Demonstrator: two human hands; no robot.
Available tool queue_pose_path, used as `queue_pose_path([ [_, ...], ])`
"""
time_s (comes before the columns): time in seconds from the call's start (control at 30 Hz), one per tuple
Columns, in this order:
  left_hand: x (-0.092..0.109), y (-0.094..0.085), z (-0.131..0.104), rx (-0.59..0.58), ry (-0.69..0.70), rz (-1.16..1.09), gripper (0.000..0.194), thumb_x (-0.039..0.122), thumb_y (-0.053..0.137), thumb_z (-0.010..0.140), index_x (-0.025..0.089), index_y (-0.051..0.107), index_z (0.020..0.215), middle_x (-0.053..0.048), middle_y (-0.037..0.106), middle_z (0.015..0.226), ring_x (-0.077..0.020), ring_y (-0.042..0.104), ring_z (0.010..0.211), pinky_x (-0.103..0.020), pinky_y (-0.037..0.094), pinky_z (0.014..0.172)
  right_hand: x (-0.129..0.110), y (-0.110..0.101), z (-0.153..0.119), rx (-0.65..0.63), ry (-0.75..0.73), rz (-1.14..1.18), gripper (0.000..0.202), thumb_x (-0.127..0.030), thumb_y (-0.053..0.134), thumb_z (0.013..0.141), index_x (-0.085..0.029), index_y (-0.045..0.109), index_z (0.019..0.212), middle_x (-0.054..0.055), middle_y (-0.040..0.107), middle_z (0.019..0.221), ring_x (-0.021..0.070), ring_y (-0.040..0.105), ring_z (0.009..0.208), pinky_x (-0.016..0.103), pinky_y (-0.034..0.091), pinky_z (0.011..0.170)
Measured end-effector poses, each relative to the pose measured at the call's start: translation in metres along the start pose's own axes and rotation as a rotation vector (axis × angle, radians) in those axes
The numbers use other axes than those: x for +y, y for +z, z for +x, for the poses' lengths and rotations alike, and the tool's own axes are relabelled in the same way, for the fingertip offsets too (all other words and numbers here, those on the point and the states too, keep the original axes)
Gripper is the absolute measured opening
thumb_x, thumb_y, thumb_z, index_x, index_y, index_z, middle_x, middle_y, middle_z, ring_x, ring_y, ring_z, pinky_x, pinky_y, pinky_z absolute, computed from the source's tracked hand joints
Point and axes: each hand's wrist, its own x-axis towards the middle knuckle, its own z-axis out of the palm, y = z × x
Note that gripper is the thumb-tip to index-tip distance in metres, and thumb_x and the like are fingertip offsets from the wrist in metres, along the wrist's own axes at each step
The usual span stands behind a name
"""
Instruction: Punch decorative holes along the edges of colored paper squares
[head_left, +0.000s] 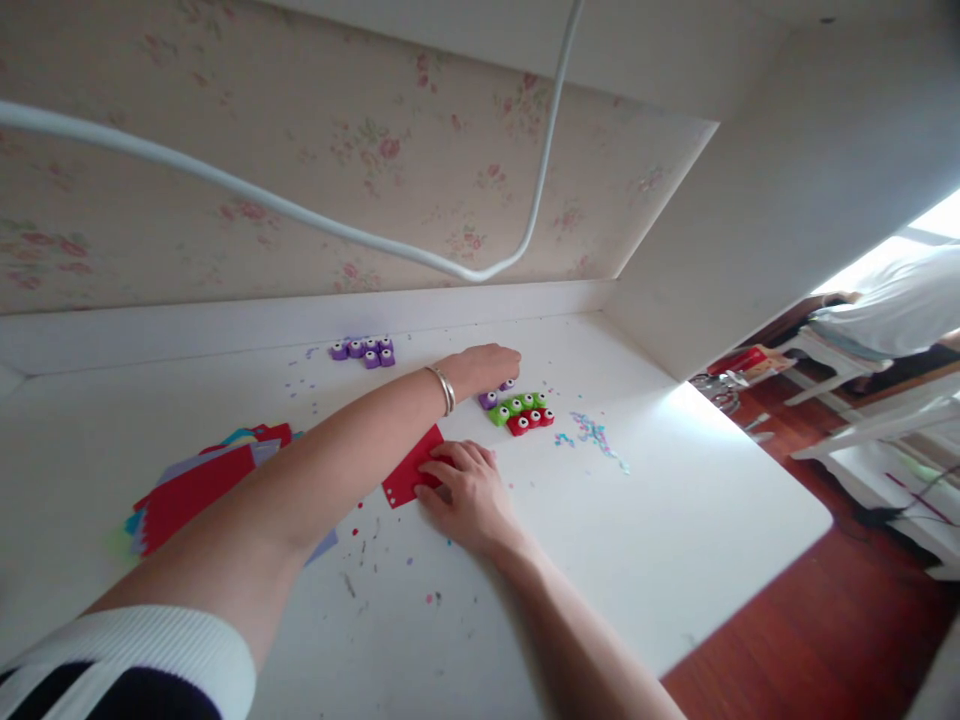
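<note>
My left hand [487, 368], with a silver bangle at the wrist, reaches across to the far side of the table. Its fingers are curled down and closed beside a small purple craft punch [508, 385], and the fingertips are hidden. Just below stand another purple punch [488, 400], a row of green punches [517, 406] and a row of red punches [531, 422], with round white tops and dark centres. My right hand [466, 492] lies on a red sheet of paper [405, 478], fingers apart and pressing on it. Small holes show at the sheet's lower left corner.
More purple punches [365, 350] stand near the wall. A pile of coloured paper sheets [199, 490] lies left, partly behind my left arm. Confetti [592, 435] and loose paper bits are scattered over the white table [675, 560]. A white cable [360, 236] hangs in front. A person [900, 300] is at right.
</note>
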Motion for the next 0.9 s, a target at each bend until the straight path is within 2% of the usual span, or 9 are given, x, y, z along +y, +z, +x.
queue_pose_path([
  [0.13,-0.001,0.006,0.003,-0.038,-0.062,-0.042,0.019,0.012,0.059,0.082,0.016,0.071,0.096,-0.013,0.071,0.1,-0.0221,0.066,0.088,-0.03,0.045,0.079,0.001,0.0,0.0,0.001,-0.001,0.0,0.019,-0.032,0.064,0.087,-0.028,0.069,0.105,0.004,0.066,0.112,0.023,0.055,0.105,0.041,0.038,0.098],
  [0.27,-0.005,0.005,0.004,-0.07,-0.063,-0.052,0.033,0.01,0.057,0.08,0.021,0.07,0.109,-0.011,0.07,0.112,-0.0223,0.065,0.096,-0.029,0.045,0.082,0.001,0.001,0.0,0.002,0.006,0.0,0.019,-0.032,0.064,0.087,-0.029,0.07,0.105,0.003,0.066,0.111,0.0231,0.055,0.104,0.042,0.038,0.098],
  [0.43,-0.005,0.0,0.0,-0.142,-0.062,-0.024,0.03,0.007,0.056,0.075,0.021,0.075,0.094,-0.01,0.074,0.092,-0.0216,0.066,0.079,-0.03,0.046,0.07,0.0,0.0,0.0,0.0,0.005,0.006,0.019,-0.032,0.063,0.088,-0.028,0.07,0.105,0.004,0.066,0.112,0.0235,0.056,0.105,0.042,0.038,0.099],
  [0.5,-0.004,0.001,-0.003,-0.148,-0.052,-0.021,0.03,0.007,0.056,0.075,0.021,0.076,0.092,-0.01,0.074,0.091,-0.0222,0.066,0.077,-0.03,0.046,0.068,0.0,0.0,0.0,0.001,0.006,0.009,0.019,-0.031,0.063,0.088,-0.028,0.07,0.105,0.004,0.066,0.112,0.0239,0.056,0.105,0.042,0.038,0.099],
  [0.63,-0.004,0.007,-0.009,-0.126,-0.054,-0.024,0.035,0.008,0.055,0.076,0.022,0.074,0.102,-0.011,0.074,0.101,-0.0238,0.067,0.084,-0.031,0.047,0.072,0.0,-0.001,0.0,0.004,0.004,0.012,0.019,-0.031,0.064,0.087,-0.028,0.07,0.105,0.004,0.066,0.112,0.0237,0.056,0.105,0.042,0.037,0.099],
  [0.77,-0.011,0.014,-0.016,-0.068,-0.103,-0.036,0.044,0.01,0.053,0.079,0.024,0.068,0.118,-0.011,0.068,0.119,-0.0239,0.065,0.1,-0.03,0.047,0.081,0.001,0.0,-0.001,0.008,0.009,0.011,0.019,-0.032,0.064,0.087,-0.028,0.07,0.105,0.004,0.066,0.112,0.0241,0.056,0.106,0.042,0.038,0.098],
  [0.9,-0.024,0.02,-0.037,-0.006,-0.176,-0.048,0.045,0.012,0.051,0.082,0.022,0.065,0.123,-0.009,0.066,0.124,-0.0227,0.064,0.105,-0.029,0.047,0.085,0.002,0.002,-0.001,0.008,0.009,0.006,0.019,-0.033,0.064,0.087,-0.028,0.07,0.105,0.004,0.066,0.113,0.0238,0.056,0.106,0.042,0.038,0.099],
])
